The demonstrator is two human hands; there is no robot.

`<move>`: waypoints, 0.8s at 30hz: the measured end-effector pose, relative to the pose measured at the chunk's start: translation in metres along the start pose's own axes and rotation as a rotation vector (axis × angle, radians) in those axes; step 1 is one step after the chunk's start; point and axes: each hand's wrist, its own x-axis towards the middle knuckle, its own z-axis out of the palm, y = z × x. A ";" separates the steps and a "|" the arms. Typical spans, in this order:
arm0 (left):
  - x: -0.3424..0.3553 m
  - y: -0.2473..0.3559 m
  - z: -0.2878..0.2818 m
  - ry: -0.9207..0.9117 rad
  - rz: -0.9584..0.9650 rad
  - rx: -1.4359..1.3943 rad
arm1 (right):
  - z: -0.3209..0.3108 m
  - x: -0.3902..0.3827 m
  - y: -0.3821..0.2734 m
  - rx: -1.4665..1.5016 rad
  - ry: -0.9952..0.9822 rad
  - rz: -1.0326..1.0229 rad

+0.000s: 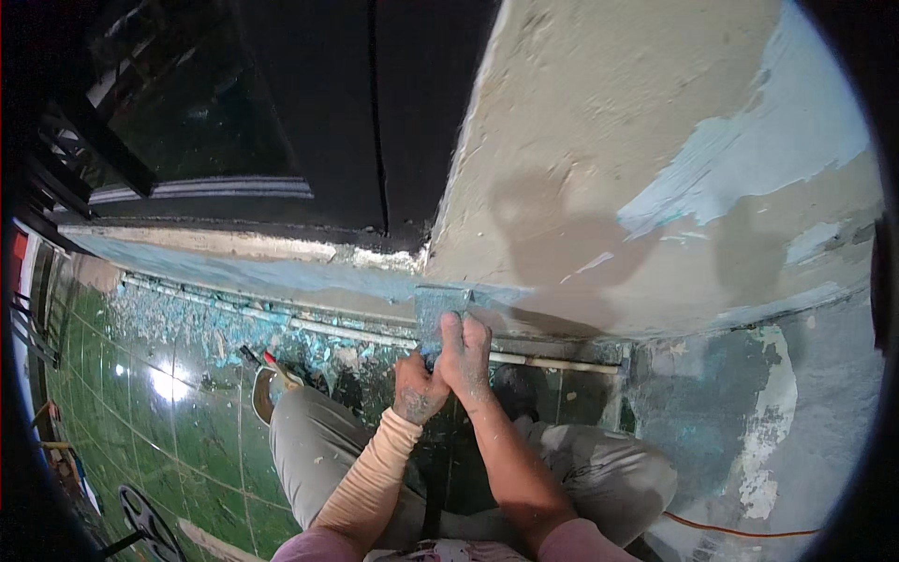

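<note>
Both my hands are closed round the handle of a wide-bladed scraper. My right hand grips it nearer the blade, thumb stretched along the tool. Just below and to the left, my left hand wraps the handle's lower end, which is mostly hidden by my fingers. The dusty blade lies against the low part of the wall, below the corner of a dark door or window frame. Beige paint there is partly gone, with pale blue patches showing.
A white pipe runs along the wall's foot. Turquoise paint flakes litter the green tiled floor. Beside my left knee stands a container with a red-tipped tool. An orange cord lies at lower right.
</note>
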 end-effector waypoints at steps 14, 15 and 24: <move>0.005 0.018 0.007 -0.039 -0.108 -0.113 | -0.009 0.009 0.000 -0.106 0.049 -0.076; 0.004 0.018 0.014 -0.050 -0.146 -0.186 | -0.011 0.013 -0.002 -0.219 0.052 -0.126; -0.007 0.012 0.018 -0.109 -0.237 -0.161 | -0.008 -0.006 0.033 -0.217 0.069 -0.048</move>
